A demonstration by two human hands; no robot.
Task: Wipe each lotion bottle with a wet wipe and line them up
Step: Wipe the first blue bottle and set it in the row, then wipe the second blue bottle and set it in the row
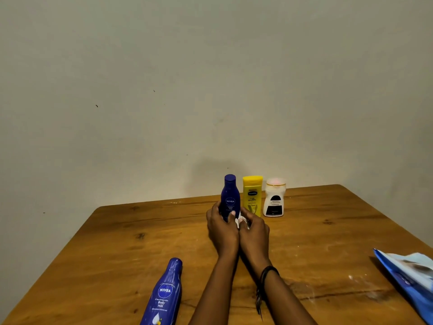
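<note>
From the head view, the left hand [221, 227] wraps its fingers around the base of an upright small blue Nivea bottle [230, 197] near the far edge of the wooden table [117, 242]. The right hand [254, 233] closes on a crumpled white wet wipe [240, 222] just beside that base. A yellow bottle [252, 194] and a white bottle [274, 199] stand in line to the right. A large blue Nivea bottle [165, 295] lies at the near edge; a blue wipes pack [408, 275] overhangs the right side. The table's left half is open.
</note>
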